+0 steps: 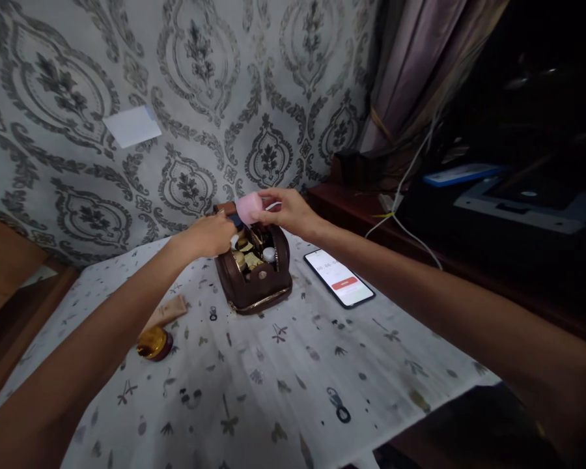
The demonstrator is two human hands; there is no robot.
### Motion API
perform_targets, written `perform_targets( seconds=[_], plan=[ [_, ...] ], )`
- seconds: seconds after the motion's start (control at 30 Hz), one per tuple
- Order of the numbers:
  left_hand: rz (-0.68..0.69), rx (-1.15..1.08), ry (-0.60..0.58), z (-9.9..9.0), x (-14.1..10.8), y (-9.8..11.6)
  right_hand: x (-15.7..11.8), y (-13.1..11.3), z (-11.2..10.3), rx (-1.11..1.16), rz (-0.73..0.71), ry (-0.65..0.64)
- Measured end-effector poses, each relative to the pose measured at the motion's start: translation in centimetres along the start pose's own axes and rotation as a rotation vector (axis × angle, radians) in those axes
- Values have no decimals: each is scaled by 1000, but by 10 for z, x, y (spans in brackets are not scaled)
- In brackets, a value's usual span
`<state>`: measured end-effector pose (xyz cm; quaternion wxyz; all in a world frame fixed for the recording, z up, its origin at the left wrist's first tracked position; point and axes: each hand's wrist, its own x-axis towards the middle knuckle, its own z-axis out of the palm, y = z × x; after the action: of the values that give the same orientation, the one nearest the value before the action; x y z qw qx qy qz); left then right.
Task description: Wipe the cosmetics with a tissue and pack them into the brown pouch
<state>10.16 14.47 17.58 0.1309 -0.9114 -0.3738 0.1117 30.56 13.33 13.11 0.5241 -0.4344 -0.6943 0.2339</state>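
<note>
A dark brown zip bag (261,290) stands open on the table, its mouth full of small jars, caps and gold-coloured items. My left hand (212,234) is closed on the bag's left rim, fingers curled over it and partly hidden. Above the back of the opening, my right hand (290,212) pinches a pale pink round container (249,207) between thumb and fingers. Its exact kind is hard to make out. Left of the bag, a jar with a shiny gold lid (155,343) and a beige tube (168,311) lie near my left forearm.
A phone (339,277) with a running timer lies right of the bag on the patterned white tablecloth (254,391). Patterned wallpaper (195,85) rises behind, with a white card on it. White cables (410,169) hang at the right beside a dark wooden surface.
</note>
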Motion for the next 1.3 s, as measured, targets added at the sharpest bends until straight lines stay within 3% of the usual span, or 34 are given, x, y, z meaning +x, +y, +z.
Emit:
perform_targets(
  seconds=[0.3,0.77,1.07,1.3],
  plan=[
    [2,-32,74,13,-2,-10,8,-21,-1,-673,-194,-327],
    [-46,10,65,9,-8,-6,31,-26,34,-952,-194,-727],
    [-48,79,36,5,-11,-1,44,-3,56,-1006,-176,-764],
    [-59,60,42,7,-10,-1,36,-2,54,-996,-176,-708]
  ],
)
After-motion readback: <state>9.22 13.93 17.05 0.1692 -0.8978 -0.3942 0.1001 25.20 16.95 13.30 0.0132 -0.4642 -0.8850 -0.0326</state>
